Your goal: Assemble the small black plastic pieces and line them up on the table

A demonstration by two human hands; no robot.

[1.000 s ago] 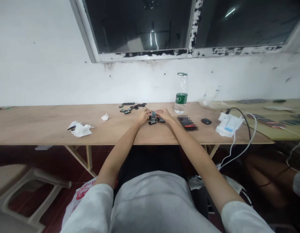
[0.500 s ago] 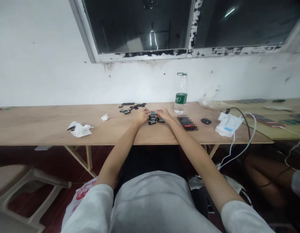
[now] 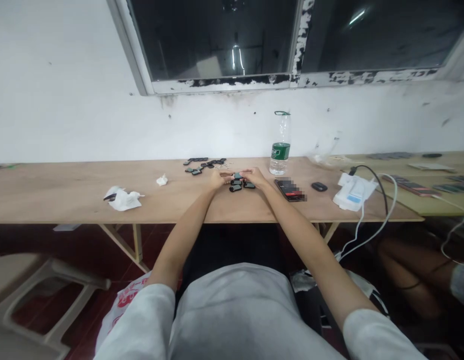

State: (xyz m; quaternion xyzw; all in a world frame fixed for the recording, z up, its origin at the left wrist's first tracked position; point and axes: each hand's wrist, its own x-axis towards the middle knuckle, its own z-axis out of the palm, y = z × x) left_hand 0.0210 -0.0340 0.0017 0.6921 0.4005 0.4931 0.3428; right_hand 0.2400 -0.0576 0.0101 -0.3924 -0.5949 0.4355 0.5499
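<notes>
Between my hands is a small dark flat piece with a grey-green face (image 3: 237,176), too small to name by kind. My left hand (image 3: 219,178) has its fingers closed on the piece's left side. From the right, my right hand (image 3: 254,176) pinches the same piece. Just below them on the wooden table (image 3: 171,205) lie several similar dark pieces (image 3: 235,188), close together. Another group of dark pieces (image 3: 196,171) lies behind my left hand, with tiny light bits (image 3: 224,166) beside it.
A water bottle (image 3: 280,152) stands behind a phone (image 3: 290,190), right of my hands. Further right are a black case (image 3: 319,186) and a white power strip (image 3: 354,192) with cables. Crumpled tissue (image 3: 126,200) lies at left. Another person's legs (image 3: 408,275) show at lower right.
Both hands stay at nearly the same place with the piece between them. My left fingers have shifted slightly and look straighter. The rest of the table looks unchanged.
</notes>
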